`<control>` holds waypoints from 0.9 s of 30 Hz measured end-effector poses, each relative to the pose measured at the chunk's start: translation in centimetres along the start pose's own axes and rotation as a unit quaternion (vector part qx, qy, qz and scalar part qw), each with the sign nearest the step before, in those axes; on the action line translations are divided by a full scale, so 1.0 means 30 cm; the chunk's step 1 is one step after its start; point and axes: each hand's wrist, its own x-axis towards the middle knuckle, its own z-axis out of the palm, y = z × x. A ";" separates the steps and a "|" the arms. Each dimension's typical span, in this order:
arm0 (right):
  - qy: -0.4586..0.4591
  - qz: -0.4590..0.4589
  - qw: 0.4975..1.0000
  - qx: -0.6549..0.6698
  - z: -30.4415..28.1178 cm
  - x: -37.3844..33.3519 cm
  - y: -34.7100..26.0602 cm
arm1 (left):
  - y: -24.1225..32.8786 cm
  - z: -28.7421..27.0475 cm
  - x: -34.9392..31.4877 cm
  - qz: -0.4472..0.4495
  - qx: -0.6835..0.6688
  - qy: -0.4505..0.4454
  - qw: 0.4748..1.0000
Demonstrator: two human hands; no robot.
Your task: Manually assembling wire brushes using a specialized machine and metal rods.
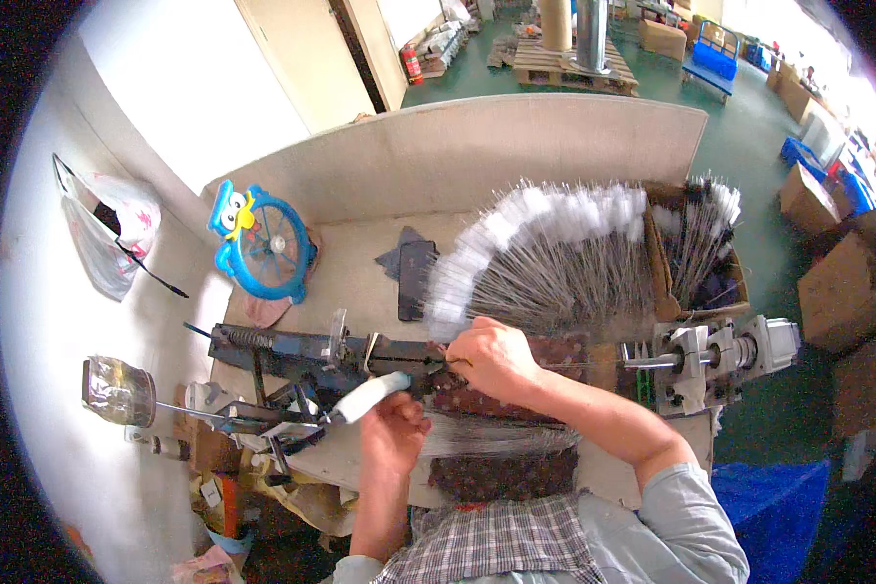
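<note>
My left hand (391, 428) grips the white handle (368, 395) of a lever on a dark metal bench machine (292, 350). My right hand (492, 358) is closed on a thin wire at the machine's middle, just right of the handle. Behind my right hand a large fan of finished wire brushes with white tufted tips (545, 243) lies spread on the bench. A loose bundle of bare wires (496, 438) rests across a dark patterned cloth (501, 472) near my body.
A cardboard box (706, 253) holding more white-tipped brushes stands at the right. A grey motor unit (720, 360) sits at the machine's right end. A blue bird-shaped fan (258, 243) stands at the back left. A beige partition (457, 146) backs the bench. A plastic bag (102, 229) hangs on the left wall.
</note>
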 end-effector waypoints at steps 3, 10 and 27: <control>-0.014 0.018 0.999 -0.034 -0.012 0.007 -0.003 | -0.064 0.077 0.020 0.080 0.238 -0.001 0.968; -0.030 -0.009 0.998 -0.047 -0.015 0.010 -0.026 | -0.140 -0.035 0.117 0.196 0.495 -0.030 0.846; -0.060 0.064 0.994 -0.060 0.103 -0.196 0.114 | -0.176 0.000 0.114 0.178 0.624 -0.049 0.760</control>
